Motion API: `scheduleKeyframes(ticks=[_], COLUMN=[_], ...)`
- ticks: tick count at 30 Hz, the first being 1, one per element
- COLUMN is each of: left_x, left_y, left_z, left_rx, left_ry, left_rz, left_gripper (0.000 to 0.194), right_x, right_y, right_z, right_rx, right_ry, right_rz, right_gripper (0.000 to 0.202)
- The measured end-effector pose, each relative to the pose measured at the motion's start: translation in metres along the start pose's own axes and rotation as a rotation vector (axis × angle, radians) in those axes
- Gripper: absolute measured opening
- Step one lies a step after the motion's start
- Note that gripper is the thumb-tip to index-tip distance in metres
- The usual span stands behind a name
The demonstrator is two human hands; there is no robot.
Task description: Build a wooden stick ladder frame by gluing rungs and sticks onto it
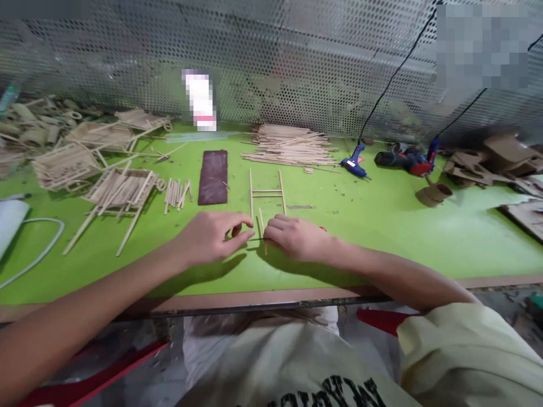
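While the left hand [216, 238] gapes, right hand [294, 237] curled, grip unclear — thin stick [262, 223] between them

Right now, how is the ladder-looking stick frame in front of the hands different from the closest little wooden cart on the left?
The stick frame looks flat and open, but the wooden cart has a box-shaped body. The cart has loose sticks piled in it, while the frame has none piled on it. Both have two long sticks, look pale, and are on the green table.
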State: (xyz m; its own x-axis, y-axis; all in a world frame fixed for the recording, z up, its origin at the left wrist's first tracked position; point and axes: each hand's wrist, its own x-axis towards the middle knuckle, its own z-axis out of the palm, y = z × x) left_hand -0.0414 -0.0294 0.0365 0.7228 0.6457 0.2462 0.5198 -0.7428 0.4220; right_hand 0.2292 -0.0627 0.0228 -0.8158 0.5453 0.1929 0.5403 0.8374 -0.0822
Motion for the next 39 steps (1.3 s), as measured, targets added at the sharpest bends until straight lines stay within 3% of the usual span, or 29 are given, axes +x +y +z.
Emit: scheduleKeyframes(ticks=[3, 5, 9, 12, 15, 21, 30, 39], left_x=[0.016, 0.027, 0.035, 0.031, 0.027, 0.026, 0.027, 0.025], left_y=[0.002, 0.007, 0.018, 0.022, 0.022, 0.024, 0.025, 0.024], left_z=[-0.002, 0.005, 0.035, 0.057, 0.068, 0.068, 0.065, 0.065], left_rx=[0.018, 0.040, 0.149, 0.140, 0.131, 0.103, 0.002, 0.058], left_ry=[0.062, 0.011, -0.156, -0.201, -0.181, -0.192, -0.223, -0.232], left_rz=[0.002, 0.005, 0.039, 0.034, 0.049, 0.069, -0.045, -0.038], left_gripper=[0.051, 0.058, 0.083, 0.083, 0.080, 0.068, 0.072, 0.076], right_x=[-0.016, -0.027, -0.039, -0.039, -0.036, -0.035, -0.035, -0.049], right_y=[0.008, 0.011, 0.014, 0.013, 0.013, 0.012, 0.012, 0.019], right_z=[-0.012, -0.012, 0.004, 0.013, 0.014, 0.014, 0.011, 0.000], right_rx=[-0.006, -0.018, -0.049, -0.055, -0.029, -0.020, 0.007, -0.029], right_ry=[0.109, 0.122, 0.045, 0.038, 0.080, 0.125, 0.116, 0.073], right_rz=[0.046, 0.050, 0.060, 0.058, 0.005, -0.047, 0.003, 0.011], right_gripper=[0.020, 0.021, 0.019, 0.020, 0.021, 0.022, 0.024, 0.028])
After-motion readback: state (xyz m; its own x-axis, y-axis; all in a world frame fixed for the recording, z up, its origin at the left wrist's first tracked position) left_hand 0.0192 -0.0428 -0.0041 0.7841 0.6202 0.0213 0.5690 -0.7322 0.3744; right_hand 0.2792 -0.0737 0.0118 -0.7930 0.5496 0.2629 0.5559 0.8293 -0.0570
